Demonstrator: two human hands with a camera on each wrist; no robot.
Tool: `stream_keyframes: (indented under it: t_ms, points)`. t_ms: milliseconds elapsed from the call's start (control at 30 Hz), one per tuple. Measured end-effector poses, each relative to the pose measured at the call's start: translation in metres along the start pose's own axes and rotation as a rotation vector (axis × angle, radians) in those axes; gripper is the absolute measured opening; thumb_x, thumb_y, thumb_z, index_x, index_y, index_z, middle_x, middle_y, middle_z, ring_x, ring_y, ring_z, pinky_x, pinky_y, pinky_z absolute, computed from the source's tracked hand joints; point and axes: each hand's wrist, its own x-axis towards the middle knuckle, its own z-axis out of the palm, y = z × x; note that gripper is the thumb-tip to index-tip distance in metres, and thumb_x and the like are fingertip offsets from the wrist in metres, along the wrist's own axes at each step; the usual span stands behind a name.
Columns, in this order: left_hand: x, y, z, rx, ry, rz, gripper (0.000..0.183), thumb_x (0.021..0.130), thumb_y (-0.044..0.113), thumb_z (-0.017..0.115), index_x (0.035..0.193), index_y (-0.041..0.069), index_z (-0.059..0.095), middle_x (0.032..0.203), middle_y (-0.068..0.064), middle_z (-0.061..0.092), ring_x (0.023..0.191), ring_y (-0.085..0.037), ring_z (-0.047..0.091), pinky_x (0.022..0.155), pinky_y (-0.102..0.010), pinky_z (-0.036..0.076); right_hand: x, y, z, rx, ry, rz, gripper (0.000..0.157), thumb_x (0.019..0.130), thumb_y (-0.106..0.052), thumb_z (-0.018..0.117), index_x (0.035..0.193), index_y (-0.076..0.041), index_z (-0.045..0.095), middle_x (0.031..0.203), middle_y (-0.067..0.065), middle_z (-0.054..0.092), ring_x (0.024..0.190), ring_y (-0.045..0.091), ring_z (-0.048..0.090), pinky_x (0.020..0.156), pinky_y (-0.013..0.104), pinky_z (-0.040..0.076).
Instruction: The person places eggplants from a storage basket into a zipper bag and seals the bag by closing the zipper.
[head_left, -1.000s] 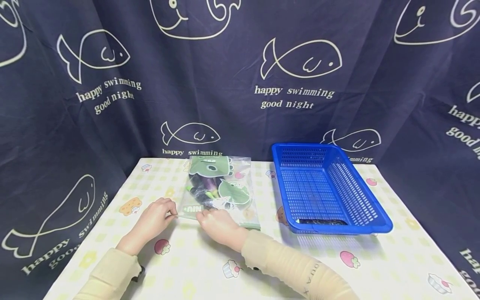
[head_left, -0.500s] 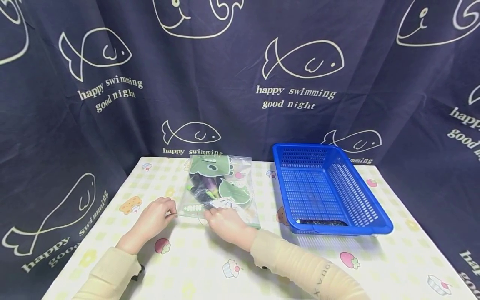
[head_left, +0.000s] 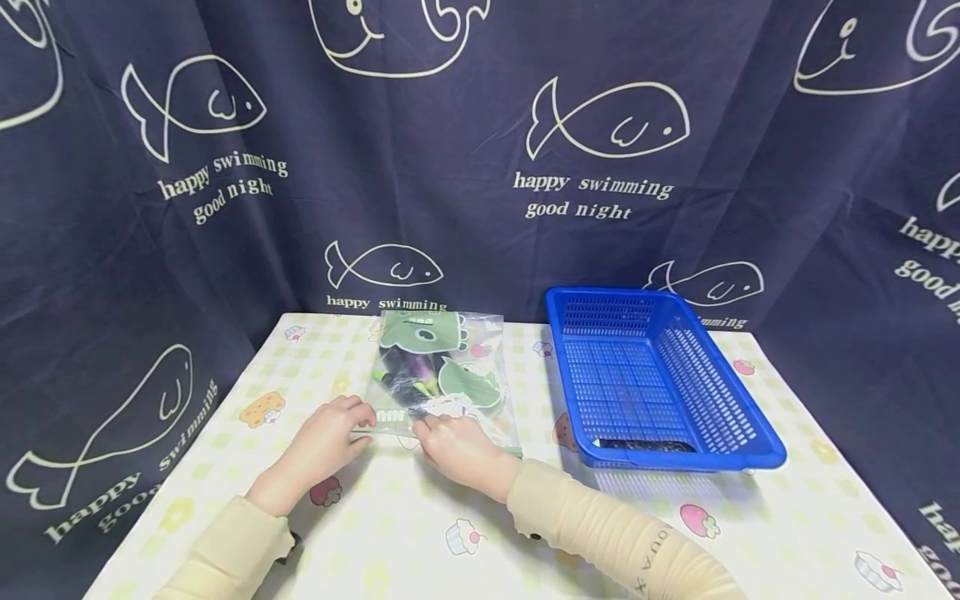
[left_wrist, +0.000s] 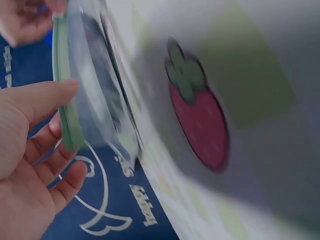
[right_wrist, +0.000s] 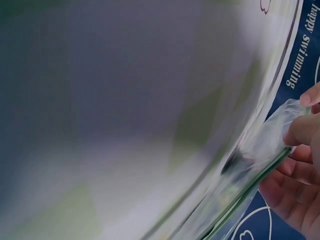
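Observation:
A clear zip bag (head_left: 491,329) with green cartoon prints lies on the table, its zip edge towards me. Dark purple eggplants (head_left: 400,364) with green stem ends show through the plastic. My left hand (head_left: 330,435) pinches the green zip strip (left_wrist: 61,60) near its left end, thumb on one side and fingers behind. Farther right along the same edge, my right hand (head_left: 461,448) pinches the strip between thumb and fingers. In the right wrist view, the zip edge (right_wrist: 245,196) runs down and left from the right hand.
To the right of the bag stands a blue perforated basket (head_left: 557,367). A dark, shiny, long item (head_left: 648,445) lies inside against its near wall. The checked tablecloth (head_left: 405,533) covers the table, and a navy curtain (head_left: 457,183) hangs behind it.
My right hand has slid rightward along the zip edge. My left hand has lately shifted right from the bag's corner, along the same edge. Bag and basket stay about where they were.

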Motion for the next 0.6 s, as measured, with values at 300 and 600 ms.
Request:
stream_keyframes:
  t_ms: [300,600]
  points:
    - [0.010,0.022,0.009,0.161,0.006,0.138,0.027,0.069,0.011,0.081,0.082,0.021,0.060,0.083,0.008,0.059,0.077,-0.013,0.052,0.066,-0.029,0.045,0.002,-0.004,-0.001,-0.048,0.026,-0.023,0.012,0.081,-0.018,0.067,0.089,-0.015,0.057,0.081,-0.005,0.060,0.068,0.011,0.056,0.049,0.022,0.047]
    - [0.012,0.024,0.012,0.167,0.048,0.173,0.026,0.070,0.008,0.079,0.076,0.020,0.056,0.077,0.008,0.055,0.072,-0.014,0.050,0.060,-0.028,0.042,0.003,-0.005,-0.002,-0.061,0.013,-0.012,0.010,0.084,-0.019,0.065,0.088,-0.015,0.058,0.080,-0.004,0.059,0.069,0.012,0.057,0.051,0.024,0.049]
